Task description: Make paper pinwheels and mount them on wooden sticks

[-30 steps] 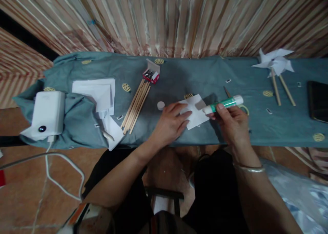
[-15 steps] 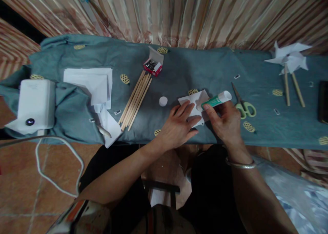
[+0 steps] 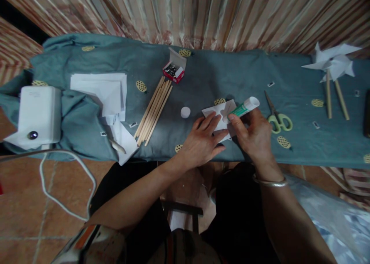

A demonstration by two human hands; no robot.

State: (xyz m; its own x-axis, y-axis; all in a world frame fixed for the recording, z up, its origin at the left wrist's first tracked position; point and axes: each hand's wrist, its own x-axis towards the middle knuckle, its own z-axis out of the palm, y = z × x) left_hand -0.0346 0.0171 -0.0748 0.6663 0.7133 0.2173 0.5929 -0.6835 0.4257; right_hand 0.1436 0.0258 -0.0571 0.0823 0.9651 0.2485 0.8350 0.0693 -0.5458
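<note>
Near the front edge of the cloth-covered table lies a small white paper, partly under my fingers. My left hand rests flat on it with the fingers spread. A green and white glue stick is gripped by my right hand. It is tilted, with its lower end down at the middle of the paper; the tip is mostly hidden by my thumb. A round white cap stands to the left of the paper. Green-handled scissors lie just right of my right hand.
Thin wooden sticks lie left of the cap, below an open red box of small metal pieces. White paper sheets and a white device with a cable are at left. White paper pinwheels on sticks lie at far right.
The view has shifted slightly. My right hand has tipped the glue stick a little more upright over the paper. My left hand stays pressed on the sheet.
</note>
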